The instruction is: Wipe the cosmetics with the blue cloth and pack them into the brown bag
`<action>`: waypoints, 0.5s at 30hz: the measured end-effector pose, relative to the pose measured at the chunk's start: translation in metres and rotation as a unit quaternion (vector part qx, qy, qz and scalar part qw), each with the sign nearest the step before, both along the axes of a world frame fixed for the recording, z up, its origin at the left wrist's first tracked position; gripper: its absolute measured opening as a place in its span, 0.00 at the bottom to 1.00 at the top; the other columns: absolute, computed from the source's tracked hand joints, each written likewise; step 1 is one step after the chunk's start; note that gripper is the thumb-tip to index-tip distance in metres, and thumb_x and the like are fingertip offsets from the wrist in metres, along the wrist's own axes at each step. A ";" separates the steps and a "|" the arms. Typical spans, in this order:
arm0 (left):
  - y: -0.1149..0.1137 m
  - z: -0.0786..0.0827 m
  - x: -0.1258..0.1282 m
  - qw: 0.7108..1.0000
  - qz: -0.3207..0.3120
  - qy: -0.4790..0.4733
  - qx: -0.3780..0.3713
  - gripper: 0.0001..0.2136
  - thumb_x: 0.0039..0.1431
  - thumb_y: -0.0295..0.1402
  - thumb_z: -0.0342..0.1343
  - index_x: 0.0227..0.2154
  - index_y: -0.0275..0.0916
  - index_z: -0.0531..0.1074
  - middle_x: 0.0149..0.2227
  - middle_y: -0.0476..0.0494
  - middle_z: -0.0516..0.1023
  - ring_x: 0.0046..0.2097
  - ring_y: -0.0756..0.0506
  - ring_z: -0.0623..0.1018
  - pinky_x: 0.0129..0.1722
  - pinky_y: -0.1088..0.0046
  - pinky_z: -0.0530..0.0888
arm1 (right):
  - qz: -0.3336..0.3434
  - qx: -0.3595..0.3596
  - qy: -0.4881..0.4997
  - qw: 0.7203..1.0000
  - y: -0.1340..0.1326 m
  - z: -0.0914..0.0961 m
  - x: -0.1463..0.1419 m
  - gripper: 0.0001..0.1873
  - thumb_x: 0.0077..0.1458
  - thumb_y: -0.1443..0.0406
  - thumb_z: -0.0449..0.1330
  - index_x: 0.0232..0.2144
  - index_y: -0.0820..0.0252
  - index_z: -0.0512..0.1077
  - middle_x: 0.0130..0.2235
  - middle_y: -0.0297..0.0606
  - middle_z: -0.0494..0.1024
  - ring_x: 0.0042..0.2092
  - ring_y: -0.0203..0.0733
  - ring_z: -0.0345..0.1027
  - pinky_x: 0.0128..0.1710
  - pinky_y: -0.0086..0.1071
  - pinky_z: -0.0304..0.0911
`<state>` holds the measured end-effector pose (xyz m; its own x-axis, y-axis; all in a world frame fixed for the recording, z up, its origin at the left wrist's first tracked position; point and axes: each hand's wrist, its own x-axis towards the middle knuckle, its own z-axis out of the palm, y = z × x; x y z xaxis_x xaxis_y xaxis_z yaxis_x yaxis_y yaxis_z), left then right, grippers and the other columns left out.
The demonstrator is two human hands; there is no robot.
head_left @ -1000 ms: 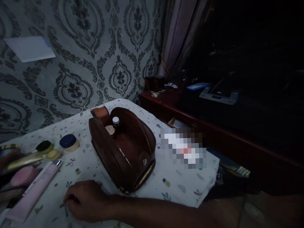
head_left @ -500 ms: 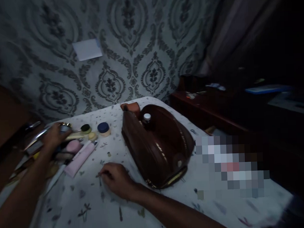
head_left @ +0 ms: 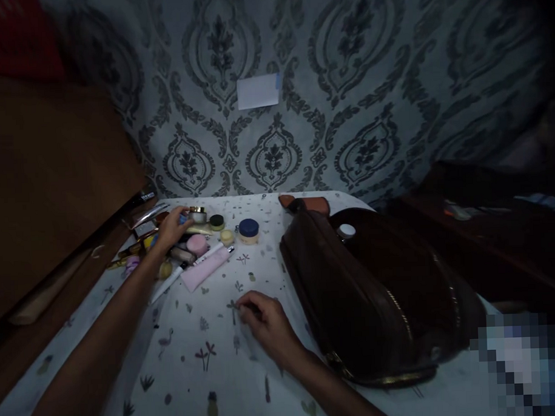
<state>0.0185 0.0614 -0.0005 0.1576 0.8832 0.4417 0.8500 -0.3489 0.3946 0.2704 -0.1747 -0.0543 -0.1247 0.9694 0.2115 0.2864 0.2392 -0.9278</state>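
Note:
My left hand (head_left: 172, 228) reaches into a cluster of cosmetics at the table's back left. Its thumb and fingers are apart beside a glass jar with a gold lid (head_left: 197, 215), and a small blue thing (head_left: 182, 218) shows between them. Whether the hand touches either is unclear. Around it lie a pink round container (head_left: 197, 244), a pale pink tube (head_left: 207, 268) and a dark-lidded jar (head_left: 217, 222). My right hand (head_left: 269, 322) rests on the cloth, loosely curled and holding nothing, left of a brown leather bag (head_left: 326, 291). The bag gapes unzipped, a white-capped bottle (head_left: 347, 231) inside.
A blue-lidded jar (head_left: 248, 231) and a small yellow jar (head_left: 226, 237) sit right of the cluster. Behind the bag is an orange-brown item (head_left: 314, 205). Brown furniture (head_left: 53, 179) borders the left, and a patterned wall (head_left: 275, 153) stands behind the printed tablecloth (head_left: 195, 338).
The view has swung left, so the table and bag appear farther right. My left hand stays at the gold-lidded jar, now slightly to its left. My right hand stays resting on the cloth.

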 end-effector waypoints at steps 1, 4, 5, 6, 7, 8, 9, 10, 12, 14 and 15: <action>-0.001 -0.002 0.001 1.000 -0.001 0.002 0.001 0.17 0.57 0.37 0.53 0.50 0.40 0.71 0.49 0.43 0.79 0.49 0.41 0.77 0.50 0.66 0.71 | 0.001 -0.003 0.001 1.000 0.000 0.000 0.000 0.09 0.55 0.68 0.54 0.32 0.60 0.75 0.29 0.35 0.75 0.33 0.39 0.69 0.33 0.29 0.62; -0.004 -0.006 0.006 1.000 0.003 0.010 0.007 0.16 0.58 0.35 0.53 0.49 0.42 0.71 0.47 0.44 0.79 0.48 0.41 0.77 0.49 0.66 0.71 | 0.002 -0.011 0.006 1.000 0.000 -0.002 -0.001 0.09 0.56 0.66 0.54 0.32 0.60 0.74 0.29 0.36 0.76 0.33 0.39 0.70 0.33 0.29 0.63; -0.004 -0.007 0.008 1.000 0.006 0.013 0.008 0.17 0.58 0.34 0.52 0.50 0.42 0.71 0.46 0.44 0.79 0.47 0.41 0.77 0.49 0.66 0.71 | 0.002 -0.014 0.009 1.000 0.000 -0.002 -0.001 0.09 0.56 0.65 0.54 0.32 0.60 0.74 0.29 0.36 0.76 0.32 0.39 0.70 0.33 0.29 0.63; -0.004 -0.007 0.010 1.000 0.011 0.015 0.010 0.18 0.58 0.33 0.51 0.52 0.41 0.70 0.45 0.43 0.79 0.46 0.41 0.77 0.48 0.65 0.71 | 0.002 -0.016 0.011 1.000 0.001 -0.003 -0.001 0.09 0.56 0.65 0.54 0.32 0.60 0.74 0.29 0.36 0.76 0.32 0.38 0.70 0.32 0.29 0.63; -0.003 -0.007 0.012 1.000 0.015 0.018 0.010 0.20 0.58 0.31 0.50 0.54 0.41 0.69 0.45 0.42 0.79 0.46 0.40 0.77 0.48 0.65 0.71 | 0.002 -0.018 0.013 1.000 0.001 -0.004 -0.001 0.08 0.56 0.65 0.54 0.33 0.60 0.74 0.29 0.35 0.76 0.32 0.38 0.70 0.32 0.29 0.63; -0.002 -0.006 0.014 1.000 0.018 0.020 0.011 0.22 0.58 0.30 0.49 0.56 0.41 0.69 0.45 0.42 0.79 0.46 0.40 0.77 0.48 0.65 0.70 | 0.002 -0.018 0.014 1.000 0.000 -0.004 -0.001 0.08 0.56 0.65 0.55 0.33 0.60 0.74 0.29 0.35 0.76 0.32 0.38 0.70 0.32 0.29 0.63; 0.000 -0.005 0.015 1.000 0.018 0.021 0.010 0.23 0.57 0.29 0.48 0.57 0.41 0.69 0.46 0.41 0.79 0.46 0.40 0.77 0.48 0.65 0.70 | 0.002 -0.018 0.013 1.000 0.000 -0.004 -0.001 0.08 0.56 0.65 0.55 0.33 0.60 0.74 0.29 0.35 0.76 0.31 0.37 0.70 0.32 0.28 0.63; 0.001 -0.004 0.016 1.000 0.018 0.022 0.010 0.24 0.57 0.28 0.48 0.56 0.41 0.69 0.46 0.41 0.79 0.47 0.40 0.77 0.48 0.65 0.70 | 0.002 -0.017 0.012 1.000 0.000 -0.004 -0.001 0.08 0.56 0.65 0.55 0.33 0.60 0.74 0.29 0.34 0.76 0.31 0.37 0.70 0.31 0.28 0.63; 0.003 0.001 0.015 1.000 0.011 0.020 0.006 0.24 0.55 0.28 0.47 0.55 0.40 0.72 0.44 0.41 0.80 0.45 0.40 0.77 0.47 0.66 0.70 | 0.001 -0.014 0.007 1.000 0.000 -0.004 -0.001 0.08 0.56 0.66 0.55 0.33 0.60 0.74 0.28 0.34 0.76 0.32 0.38 0.70 0.31 0.28 0.63; 0.003 0.007 0.012 1.000 -0.005 0.014 0.001 0.22 0.54 0.29 0.47 0.52 0.39 0.74 0.38 0.43 0.80 0.40 0.42 0.77 0.43 0.68 0.70 | -0.001 -0.010 0.001 1.000 0.000 -0.003 -0.001 0.08 0.56 0.66 0.55 0.33 0.60 0.74 0.28 0.35 0.76 0.32 0.38 0.70 0.31 0.29 0.63; 0.002 0.010 0.011 1.000 -0.015 0.011 -0.003 0.21 0.54 0.30 0.46 0.49 0.38 0.75 0.35 0.45 0.80 0.38 0.43 0.76 0.41 0.69 0.71 | -0.001 -0.009 -0.002 1.000 0.000 -0.002 -0.001 0.08 0.56 0.66 0.54 0.33 0.60 0.75 0.28 0.35 0.76 0.32 0.39 0.70 0.31 0.29 0.63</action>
<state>0.0291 0.0629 0.0098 0.1933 0.8804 0.4330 0.8473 -0.3723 0.3787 0.2698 -0.1747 -0.0567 -0.1240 0.9733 0.1931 0.2912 0.2217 -0.9306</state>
